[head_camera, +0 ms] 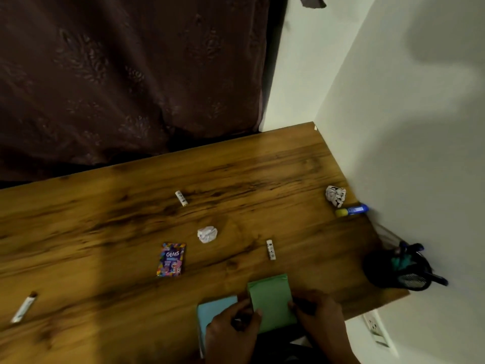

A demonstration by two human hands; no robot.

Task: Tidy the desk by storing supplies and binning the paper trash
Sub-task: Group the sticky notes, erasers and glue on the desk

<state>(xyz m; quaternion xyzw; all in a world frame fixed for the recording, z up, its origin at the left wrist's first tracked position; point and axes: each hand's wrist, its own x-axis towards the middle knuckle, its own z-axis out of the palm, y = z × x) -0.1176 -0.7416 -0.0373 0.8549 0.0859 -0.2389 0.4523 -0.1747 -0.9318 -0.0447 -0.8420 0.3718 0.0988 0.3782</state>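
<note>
Both hands low at the near edge of the wooden desk (105, 232), closed on a green rectangular pad of paper (271, 300): left hand (233, 334) pinching its left edge between thumb and fingers, right hand (319, 315) gripping its right edge, fingers curled. Under the left hand and touching the green pad, a pale blue rectangular pad (214, 310), lying flat. Just beyond the hands, a small white cylinder with dark marks (271, 249); beyond the left hand, a colourful "GEMS" sweet packet (171, 259) and a crumpled white paper ball (207, 234); farther still, a second small white cylinder (181, 198). Far off to the left of the left hand, a slim white wrapper with a brown end (23, 307). To the right of the right hand, against the white wall (420, 153), a black mesh pen holder (401, 270) with pens inside. Well beyond it, a crumpled printed paper ball (335, 196) just beside a blue glue stick with a yellow cap (352, 210). Behind the desk, a dark brown patterned curtain (131, 74).
</note>
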